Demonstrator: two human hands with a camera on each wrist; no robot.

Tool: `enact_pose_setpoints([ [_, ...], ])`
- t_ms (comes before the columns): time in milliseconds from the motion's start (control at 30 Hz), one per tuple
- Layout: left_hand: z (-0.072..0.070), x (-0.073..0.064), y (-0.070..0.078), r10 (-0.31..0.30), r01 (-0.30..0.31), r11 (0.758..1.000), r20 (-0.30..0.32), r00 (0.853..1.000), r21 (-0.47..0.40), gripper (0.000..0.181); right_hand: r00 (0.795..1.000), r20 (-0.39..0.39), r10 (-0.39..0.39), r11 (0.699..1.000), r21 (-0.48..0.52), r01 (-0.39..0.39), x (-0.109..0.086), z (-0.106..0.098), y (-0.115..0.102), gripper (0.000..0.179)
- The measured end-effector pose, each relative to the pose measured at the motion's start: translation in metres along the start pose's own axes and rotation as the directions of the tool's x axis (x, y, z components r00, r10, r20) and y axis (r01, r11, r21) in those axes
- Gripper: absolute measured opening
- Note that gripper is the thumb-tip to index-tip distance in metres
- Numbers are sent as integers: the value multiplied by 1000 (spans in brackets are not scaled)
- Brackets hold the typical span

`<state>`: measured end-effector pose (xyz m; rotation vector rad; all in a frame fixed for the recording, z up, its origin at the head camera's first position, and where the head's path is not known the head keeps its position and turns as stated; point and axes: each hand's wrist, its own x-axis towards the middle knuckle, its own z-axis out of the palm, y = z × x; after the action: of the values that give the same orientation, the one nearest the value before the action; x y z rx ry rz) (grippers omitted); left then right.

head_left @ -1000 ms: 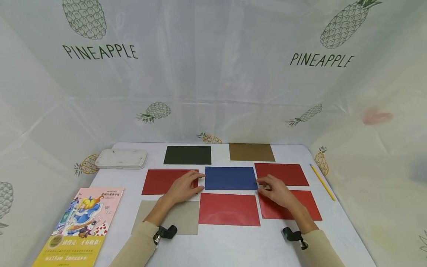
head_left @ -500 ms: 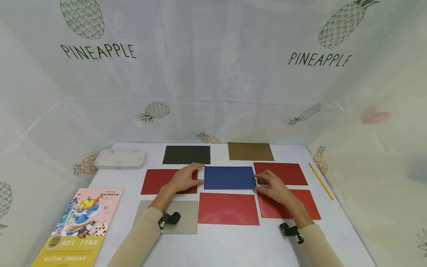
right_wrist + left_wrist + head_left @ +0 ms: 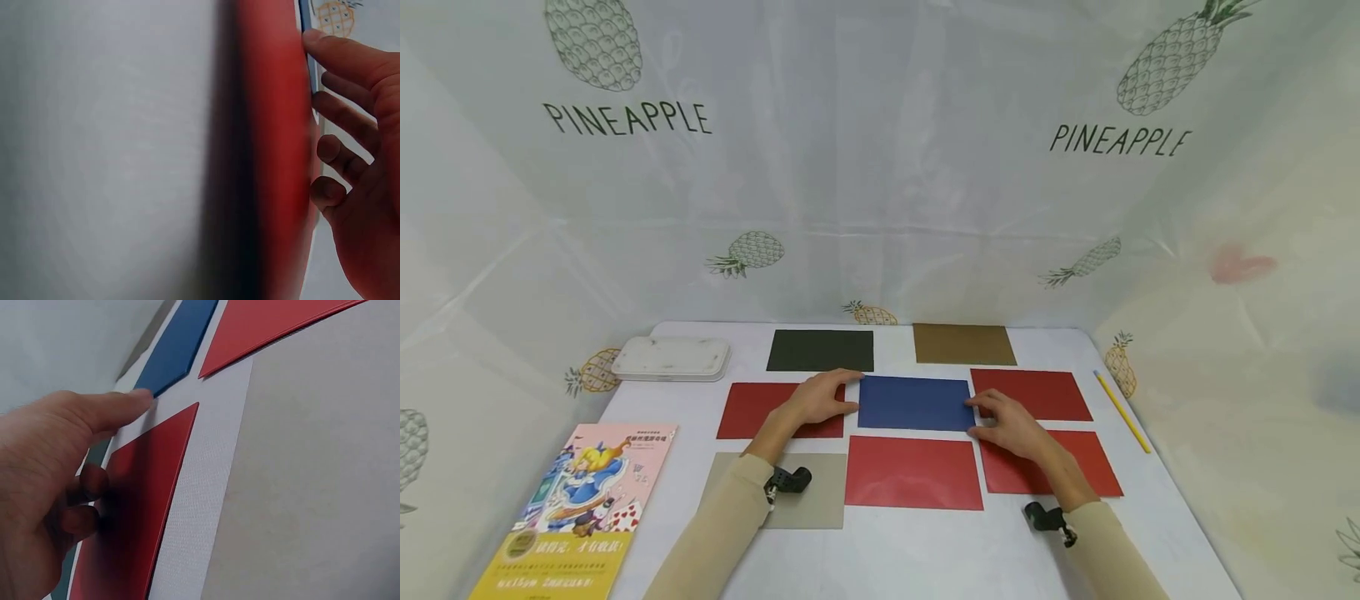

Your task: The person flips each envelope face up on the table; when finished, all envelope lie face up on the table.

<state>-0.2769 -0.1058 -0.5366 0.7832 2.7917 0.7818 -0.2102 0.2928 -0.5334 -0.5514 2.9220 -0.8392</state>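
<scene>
While the left hand (image 3: 816, 400), spread wide, lies at the left edge of the blue sheet (image 3: 914, 403), the right hand (image 3: 1017, 427), loosely spread, touches its right edge. Red sheets (image 3: 914, 473) lie left, right and near; a brown sheet (image 3: 965, 344) lies beyond the far edge.

It looks like a curtained booth. Pineapple-printed sheeting (image 3: 880, 150) lines the far and side edges of the worktop (image 3: 880, 554).
</scene>
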Motion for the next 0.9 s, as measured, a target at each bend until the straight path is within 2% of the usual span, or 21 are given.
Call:
enact_pose_setpoints([
  [167,3,3,-2,-7,7,999,7,1000,34,62,1000,19,11,999,-31,-10,1,2,2,56],
  [467,4,2,0,6,-6,1000,-9,1000,4,58,1000,26,1,996,-86,1,4,2,2,54],
  [900,9,-1,-1,59,-58,998,-110,992,13,47,999,18,34,991,-126,-31,5,-1,-4,54],
])
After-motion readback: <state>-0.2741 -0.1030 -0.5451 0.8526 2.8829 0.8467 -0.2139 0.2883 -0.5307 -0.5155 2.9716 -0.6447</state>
